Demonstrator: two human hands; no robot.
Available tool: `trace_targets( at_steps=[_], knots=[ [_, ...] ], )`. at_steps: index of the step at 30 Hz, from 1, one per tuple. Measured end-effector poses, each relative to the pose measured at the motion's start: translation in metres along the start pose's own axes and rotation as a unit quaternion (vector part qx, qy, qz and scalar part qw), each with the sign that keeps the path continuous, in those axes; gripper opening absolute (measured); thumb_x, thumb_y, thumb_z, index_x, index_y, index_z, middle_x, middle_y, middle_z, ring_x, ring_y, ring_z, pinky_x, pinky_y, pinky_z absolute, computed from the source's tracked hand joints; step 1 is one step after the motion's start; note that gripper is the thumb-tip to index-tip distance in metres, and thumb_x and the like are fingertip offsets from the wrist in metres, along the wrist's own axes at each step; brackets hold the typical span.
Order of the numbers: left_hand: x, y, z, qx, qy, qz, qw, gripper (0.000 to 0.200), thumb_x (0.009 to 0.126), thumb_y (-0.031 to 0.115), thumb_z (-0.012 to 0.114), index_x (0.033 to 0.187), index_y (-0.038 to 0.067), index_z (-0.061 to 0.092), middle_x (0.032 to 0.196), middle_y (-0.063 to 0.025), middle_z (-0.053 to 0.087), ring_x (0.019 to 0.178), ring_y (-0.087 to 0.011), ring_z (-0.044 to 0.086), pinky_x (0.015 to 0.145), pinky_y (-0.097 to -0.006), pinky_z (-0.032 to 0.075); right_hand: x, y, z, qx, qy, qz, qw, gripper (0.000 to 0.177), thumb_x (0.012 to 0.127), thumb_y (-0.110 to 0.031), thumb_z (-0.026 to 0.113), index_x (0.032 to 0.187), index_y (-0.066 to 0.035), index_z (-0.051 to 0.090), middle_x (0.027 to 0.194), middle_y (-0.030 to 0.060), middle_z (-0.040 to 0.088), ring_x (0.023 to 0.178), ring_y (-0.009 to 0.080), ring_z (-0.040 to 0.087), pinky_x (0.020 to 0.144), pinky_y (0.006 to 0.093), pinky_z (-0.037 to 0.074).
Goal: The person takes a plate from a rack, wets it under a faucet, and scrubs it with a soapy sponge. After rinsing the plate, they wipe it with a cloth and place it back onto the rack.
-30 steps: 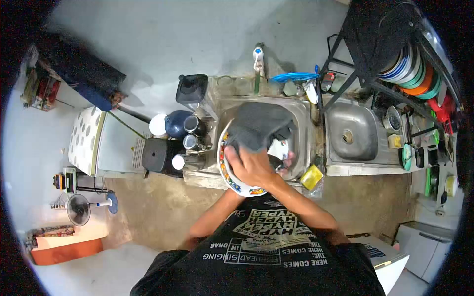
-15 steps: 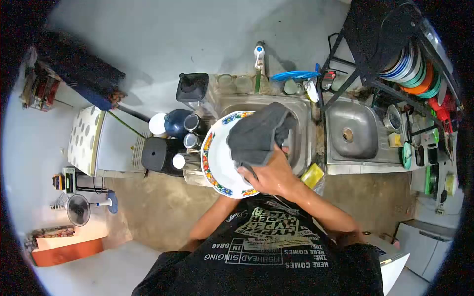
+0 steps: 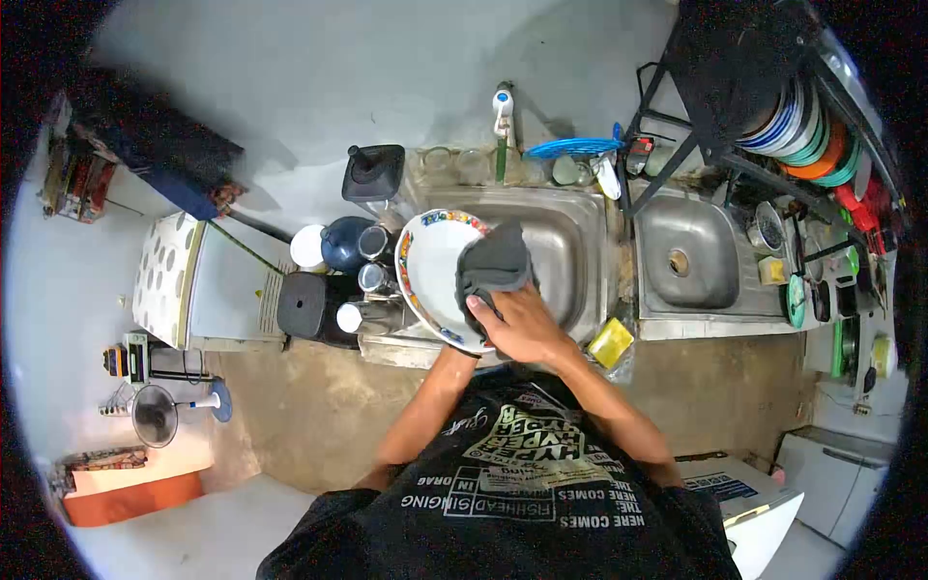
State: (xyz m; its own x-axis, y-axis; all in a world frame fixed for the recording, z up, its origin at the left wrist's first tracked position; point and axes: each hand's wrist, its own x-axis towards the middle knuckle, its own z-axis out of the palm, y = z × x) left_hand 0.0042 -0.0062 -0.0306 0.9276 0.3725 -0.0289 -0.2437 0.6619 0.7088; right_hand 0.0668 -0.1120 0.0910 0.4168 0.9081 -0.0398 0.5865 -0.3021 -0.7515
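Observation:
A white plate (image 3: 430, 273) with a colourful floral rim is tilted over the left side of the left sink (image 3: 580, 251). My left hand (image 3: 460, 362) supports it from underneath at the near edge; a dark band shows at the wrist and the plate hides the fingers. My right hand (image 3: 522, 324) is closed around a bunched dark grey cloth (image 3: 495, 263). The cloth presses on the right part of the plate and covers its rim there.
A tap (image 3: 503, 108) stands behind the left sink. To the right lies a second sink (image 3: 686, 261), with a rack of stacked plates (image 3: 802, 135) above. Jars (image 3: 375, 242) and a black-lidded container (image 3: 375, 174) stand left. A yellow packet (image 3: 611, 343) sits on the front edge.
The plate has turned and tilted more steeply, away from my body. My right hand has moved slightly left, and the cloth is now more bunched, uncovering more of the sink.

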Motion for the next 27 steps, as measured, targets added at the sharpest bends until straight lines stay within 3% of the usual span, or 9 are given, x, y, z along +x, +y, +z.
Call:
trace_targets(
  at_steps=[1, 4, 8, 13, 16, 19, 22, 26, 27],
  knots=[
    [0.008, -0.007, -0.008, -0.069, -0.036, -0.023, 0.997, 0.049, 0.095, 0.031, 0.045, 0.134, 0.003, 0.040, 0.128, -0.0139, 0.050, 0.115, -0.0290, 0.050, 0.101, -0.0405, 0.040, -0.002, 0.001, 0.002, 0.000, 0.092, -0.054, 0.994, 0.046, 0.095, -0.038, 0.040, 0.118, 0.000, 0.054, 0.120, 0.0230, 0.055, 0.115, 0.0438, 0.046, 0.104, 0.0453, 0.027],
    [0.025, -0.020, -0.023, -0.288, -0.162, -0.109, 0.937, 0.049, 0.095, 0.032, 0.045, 0.134, 0.003, 0.040, 0.128, -0.0141, 0.050, 0.114, -0.0292, 0.050, 0.101, -0.0405, 0.041, -0.008, 0.001, -0.002, 0.160, -0.005, -0.002, 0.987, 0.050, 0.094, -0.041, 0.043, 0.119, 0.001, 0.053, 0.125, 0.0233, 0.051, 0.116, 0.0423, 0.046, 0.102, 0.0440, 0.032],
    [0.007, -0.008, -0.015, 0.138, -0.050, 0.016, 0.989, 0.046, 0.094, 0.030, 0.045, 0.128, -0.001, 0.046, 0.121, -0.0139, 0.055, 0.112, -0.0258, 0.051, 0.097, -0.0395, 0.042, -0.027, -0.012, 0.000, 0.157, 0.117, -0.131, 0.972, 0.056, 0.076, -0.041, 0.067, 0.111, 0.002, 0.057, 0.108, 0.0254, 0.058, 0.109, 0.0414, 0.052, 0.093, 0.0442, 0.040],
    [0.016, 0.007, -0.006, 0.232, -0.150, 0.107, 0.955, 0.051, 0.094, 0.037, 0.044, 0.130, 0.000, 0.045, 0.122, -0.0145, 0.055, 0.108, -0.0277, 0.055, 0.096, -0.0414, 0.043, -0.029, -0.016, 0.006, 0.082, 0.185, -0.091, 0.975, 0.039, 0.068, -0.029, 0.076, 0.091, 0.000, 0.063, 0.085, 0.0204, 0.063, 0.079, 0.0376, 0.061, 0.071, 0.0420, 0.048],
    [0.012, 0.029, 0.034, -0.170, 0.163, -0.015, 0.972, 0.065, 0.090, 0.058, 0.041, 0.123, 0.004, 0.050, 0.107, -0.0107, 0.060, 0.101, -0.0241, 0.057, 0.093, -0.0381, 0.045, -0.030, 0.002, 0.002, 0.185, 0.201, -0.033, 0.961, 0.032, 0.074, -0.021, 0.075, 0.093, 0.000, 0.063, 0.086, 0.0151, 0.064, 0.075, 0.0233, 0.061, 0.067, 0.0332, 0.049],
    [0.013, 0.056, 0.066, 0.050, 0.304, 0.058, 0.950, 0.052, 0.093, 0.051, 0.038, 0.123, 0.009, 0.048, 0.116, -0.0120, 0.055, 0.114, -0.0273, 0.051, 0.097, -0.0413, 0.041, -0.031, 0.000, -0.026, 0.305, 0.205, 0.147, 0.918, 0.064, 0.073, -0.029, 0.079, 0.117, 0.005, 0.048, 0.109, 0.0155, 0.059, 0.100, 0.0227, 0.058, 0.086, 0.0350, 0.047],
    [0.005, 0.079, 0.021, -0.205, 0.055, -0.070, 0.975, 0.073, 0.087, 0.063, 0.039, 0.132, 0.005, 0.043, 0.131, -0.0133, 0.048, 0.123, -0.0288, 0.044, 0.105, -0.0431, 0.032, -0.021, 0.047, -0.027, 0.488, 0.222, 0.172, 0.826, 0.089, 0.068, -0.019, 0.083, 0.132, 0.006, 0.027, 0.110, 0.0193, 0.060, 0.096, 0.0263, 0.061, 0.082, 0.0359, 0.052],
    [0.003, 0.078, 0.014, -0.152, 0.106, -0.037, 0.982, 0.091, 0.081, 0.073, 0.039, 0.136, 0.000, 0.038, 0.136, -0.0161, 0.045, 0.126, -0.0319, 0.042, 0.108, -0.0450, 0.030, -0.022, 0.037, -0.053, 0.618, 0.205, 0.221, 0.726, 0.039, 0.080, -0.018, 0.072, 0.112, 0.002, 0.060, 0.108, 0.0100, 0.064, 0.096, 0.0193, 0.061, 0.086, 0.0330, 0.049],
    [-0.004, 0.088, 0.038, -0.235, 0.042, -0.055, 0.969, 0.071, 0.091, 0.059, 0.037, 0.132, 0.001, 0.044, 0.131, -0.0153, 0.051, 0.119, -0.0293, 0.050, 0.103, -0.0427, 0.037, -0.020, 0.037, -0.053, 0.627, 0.225, 0.210, 0.716, 0.041, 0.081, -0.020, 0.071, 0.113, 0.002, 0.060, 0.108, 0.0097, 0.064, 0.096, 0.0192, 0.061, 0.086, 0.0328, 0.048]
  ],
)
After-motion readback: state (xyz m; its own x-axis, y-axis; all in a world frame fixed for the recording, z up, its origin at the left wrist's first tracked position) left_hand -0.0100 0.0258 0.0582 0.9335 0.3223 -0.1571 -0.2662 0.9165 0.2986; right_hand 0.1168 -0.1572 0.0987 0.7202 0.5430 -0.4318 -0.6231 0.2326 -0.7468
